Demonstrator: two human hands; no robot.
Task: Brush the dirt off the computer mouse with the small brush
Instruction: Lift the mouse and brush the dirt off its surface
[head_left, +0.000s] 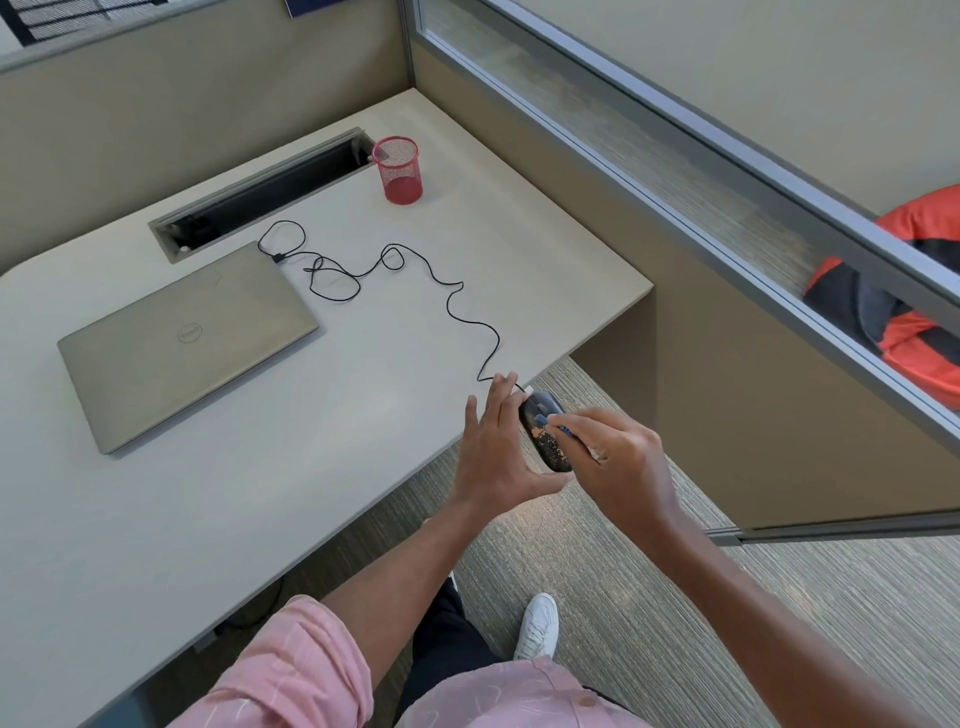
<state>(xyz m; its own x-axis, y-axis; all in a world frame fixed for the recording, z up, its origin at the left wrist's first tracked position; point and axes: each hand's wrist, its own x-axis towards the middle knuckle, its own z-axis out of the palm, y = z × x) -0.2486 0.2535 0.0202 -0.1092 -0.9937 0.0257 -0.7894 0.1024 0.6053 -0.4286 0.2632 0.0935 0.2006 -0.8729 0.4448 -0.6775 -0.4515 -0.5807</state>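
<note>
A black wired computer mouse (544, 434) with tan dirt specks on its back is held just past the desk's front right edge, above the carpet. My left hand (493, 452) grips it from the left side, fingers stretched along it, thumb under its rear. My right hand (618, 457) is closed on a small blue brush (558, 427), whose tip rests on the mouse's top. The mouse's black cable (452, 306) snakes back across the desk toward the laptop.
A closed grey laptop (182, 343) lies on the beige desk (311, 467) at the left. A red mesh pen cup (399, 169) stands at the back by a cable slot (260, 197). A glass-topped partition (727, 218) runs along the right. Carpet and my white shoe (537, 626) are below.
</note>
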